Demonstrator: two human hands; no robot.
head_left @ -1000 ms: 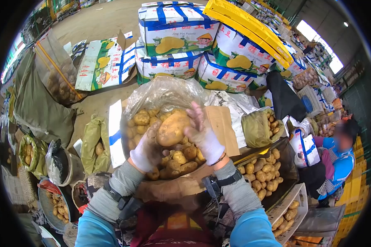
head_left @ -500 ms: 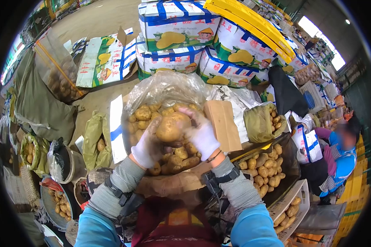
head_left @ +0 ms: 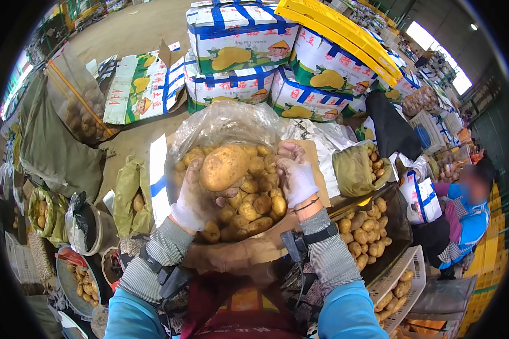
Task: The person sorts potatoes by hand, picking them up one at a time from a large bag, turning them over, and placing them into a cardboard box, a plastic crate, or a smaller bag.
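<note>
My left hand (head_left: 190, 198), in a white glove with soiled fingers, is closed on a large potato (head_left: 225, 168) from its left side. The potato is held over a heap of smaller potatoes (head_left: 247, 210) in a box lined with clear plastic (head_left: 226, 121). At the heap's right edge is my right hand (head_left: 297, 178), also gloved. Its fingers are curled in beside a brown cardboard flap (head_left: 318, 169); whether anything lies inside them is hidden.
Printed potato cartons (head_left: 240, 42) are stacked ahead, with a yellow crate (head_left: 345, 37) on top. Right of me are a dark bin of potatoes (head_left: 365, 234) and a white crate (head_left: 415, 271). Sacks (head_left: 133, 195) and buckets (head_left: 99, 226) stand left. A person (head_left: 466, 209) sits far right.
The large potato has moved left and slightly up in my left hand, uncovering more of the heap. My right hand has come off it and shifted right, its fingers now curled.
</note>
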